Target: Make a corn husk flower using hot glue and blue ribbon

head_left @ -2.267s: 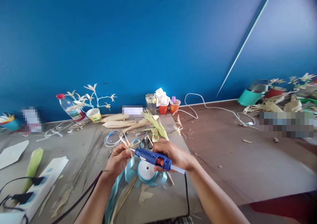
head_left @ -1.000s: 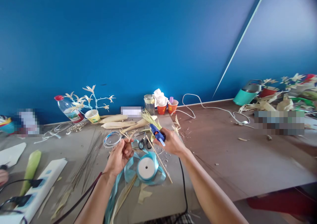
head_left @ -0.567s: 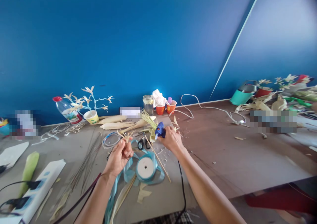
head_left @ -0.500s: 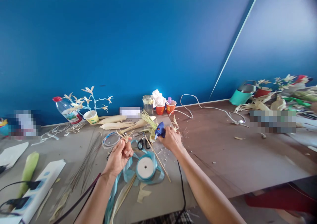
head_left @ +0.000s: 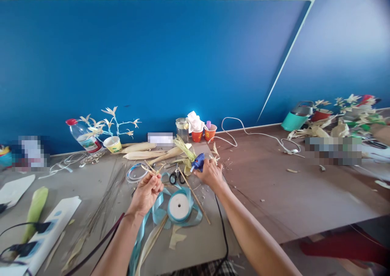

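Note:
My left hand (head_left: 149, 190) is closed in a pinch on a small corn husk flower (head_left: 151, 170), its pale pointed petals sticking up past my fingertips. To the right, my right hand (head_left: 211, 172) wraps round a blue glue gun (head_left: 198, 162), its nozzle facing left toward the flower but apart from it. A black cord (head_left: 224, 227) runs down from that hand. Between my hands lie black-handled scissors (head_left: 176, 177), a thin stick (head_left: 195, 196) and a spool of light blue ribbon (head_left: 179, 205) with loose loops around it.
Dried corn husks (head_left: 143, 155) lie along the back, beside a yellow cup (head_left: 112, 144) holding husk flowers. A bottle (head_left: 85, 138), a glass jar (head_left: 182, 129) and red cups (head_left: 210, 133) stand by the blue partition (head_left: 152, 64). A power strip (head_left: 51, 231) sits at left, a teal container (head_left: 297, 116) at right.
My left hand has turned the husk flower slightly, so its petals now point more up and left. The right hand with the glue gun stays almost in place.

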`<act>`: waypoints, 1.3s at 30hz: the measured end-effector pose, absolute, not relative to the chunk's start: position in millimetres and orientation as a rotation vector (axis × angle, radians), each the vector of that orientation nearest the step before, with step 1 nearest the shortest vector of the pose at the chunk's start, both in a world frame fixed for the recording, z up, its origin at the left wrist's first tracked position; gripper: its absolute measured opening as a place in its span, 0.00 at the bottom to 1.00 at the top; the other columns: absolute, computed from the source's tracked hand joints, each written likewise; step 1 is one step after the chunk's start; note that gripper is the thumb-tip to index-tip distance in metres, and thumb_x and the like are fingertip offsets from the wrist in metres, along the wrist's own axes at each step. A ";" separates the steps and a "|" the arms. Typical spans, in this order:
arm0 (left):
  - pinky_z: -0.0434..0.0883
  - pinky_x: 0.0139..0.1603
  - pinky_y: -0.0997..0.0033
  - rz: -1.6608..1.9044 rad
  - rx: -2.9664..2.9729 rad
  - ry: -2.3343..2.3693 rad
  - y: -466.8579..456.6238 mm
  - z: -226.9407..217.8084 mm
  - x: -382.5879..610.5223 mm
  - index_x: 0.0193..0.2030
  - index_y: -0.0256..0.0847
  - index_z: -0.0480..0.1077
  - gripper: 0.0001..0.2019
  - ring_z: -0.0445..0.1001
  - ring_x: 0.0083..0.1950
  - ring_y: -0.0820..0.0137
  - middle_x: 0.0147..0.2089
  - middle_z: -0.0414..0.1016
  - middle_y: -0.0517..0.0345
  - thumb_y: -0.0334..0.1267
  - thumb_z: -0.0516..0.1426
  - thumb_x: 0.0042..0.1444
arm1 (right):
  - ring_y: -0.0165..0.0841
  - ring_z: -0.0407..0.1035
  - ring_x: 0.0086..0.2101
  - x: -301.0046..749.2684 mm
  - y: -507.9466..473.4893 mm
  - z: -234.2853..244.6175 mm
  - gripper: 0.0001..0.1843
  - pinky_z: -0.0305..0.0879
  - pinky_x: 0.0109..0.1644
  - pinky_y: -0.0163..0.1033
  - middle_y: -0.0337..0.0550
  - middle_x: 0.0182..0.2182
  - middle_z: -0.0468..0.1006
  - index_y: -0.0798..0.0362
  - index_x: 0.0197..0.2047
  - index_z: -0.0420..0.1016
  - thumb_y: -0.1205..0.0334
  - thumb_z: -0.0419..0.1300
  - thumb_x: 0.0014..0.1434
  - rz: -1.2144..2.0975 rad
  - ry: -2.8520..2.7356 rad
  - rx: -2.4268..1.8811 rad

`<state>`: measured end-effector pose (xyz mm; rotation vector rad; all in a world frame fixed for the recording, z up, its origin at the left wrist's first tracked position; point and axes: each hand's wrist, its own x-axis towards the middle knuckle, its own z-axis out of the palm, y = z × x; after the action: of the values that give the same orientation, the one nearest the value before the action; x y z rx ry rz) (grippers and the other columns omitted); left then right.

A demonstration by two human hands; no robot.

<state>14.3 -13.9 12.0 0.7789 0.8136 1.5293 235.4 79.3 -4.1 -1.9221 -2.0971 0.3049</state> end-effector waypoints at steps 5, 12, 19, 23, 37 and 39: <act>0.55 0.25 0.76 1.545 0.785 0.815 -14.4 13.6 14.9 0.29 0.36 0.73 0.09 0.50 0.19 0.82 0.17 0.56 0.69 0.39 0.65 0.45 | 0.48 0.66 0.47 236.1 79.7 -5.4 0.27 0.47 0.54 0.53 0.58 0.45 0.70 0.59 0.46 0.65 0.45 0.57 0.52 0.369 -2.107 -1.924; 0.56 0.25 0.75 1.588 0.808 0.803 -15.6 15.3 15.5 0.25 0.36 0.72 0.09 0.52 0.20 0.82 0.20 0.60 0.66 0.37 0.66 0.43 | 0.49 0.64 0.49 236.3 82.2 -6.0 0.29 0.47 0.55 0.54 0.58 0.46 0.69 0.58 0.47 0.66 0.43 0.57 0.50 0.401 -2.099 -1.959; 0.61 0.28 0.73 1.548 0.806 0.779 -18.0 21.4 17.2 0.38 0.34 0.74 0.11 0.56 0.22 0.79 0.20 0.57 0.65 0.40 0.59 0.53 | 0.48 0.63 0.50 241.4 84.8 -5.6 0.33 0.46 0.56 0.56 0.56 0.48 0.67 0.56 0.51 0.63 0.41 0.58 0.48 0.466 -2.154 -1.955; 0.61 0.27 0.75 1.519 0.754 0.774 -17.2 24.0 17.3 0.41 0.33 0.73 0.11 0.54 0.21 0.80 0.21 0.58 0.65 0.38 0.57 0.55 | 0.48 0.62 0.50 245.3 85.8 -2.6 0.37 0.46 0.56 0.56 0.56 0.49 0.65 0.56 0.51 0.62 0.42 0.62 0.43 0.547 -2.179 -1.934; 0.65 0.24 0.79 1.516 0.662 0.875 -8.3 20.5 8.2 0.35 0.36 0.71 0.07 0.51 0.17 0.83 0.22 0.62 0.67 0.37 0.58 0.52 | 0.45 0.60 0.51 243.5 72.9 22.4 0.30 0.55 0.50 0.51 0.54 0.51 0.63 0.53 0.56 0.56 0.54 0.59 0.52 0.427 -1.935 -1.599; 0.65 0.24 0.79 1.513 0.648 0.884 -6.6 17.5 6.5 0.34 0.36 0.70 0.06 0.51 0.17 0.83 0.23 0.64 0.66 0.37 0.59 0.51 | 0.43 0.62 0.49 242.2 69.4 27.0 0.29 0.58 0.49 0.48 0.54 0.49 0.65 0.53 0.57 0.57 0.57 0.58 0.53 0.427 -1.901 -1.468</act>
<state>6.5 -6.6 17.5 0.6477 0.8838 1.5130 242.2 69.4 27.0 -1.4684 -1.9012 0.4270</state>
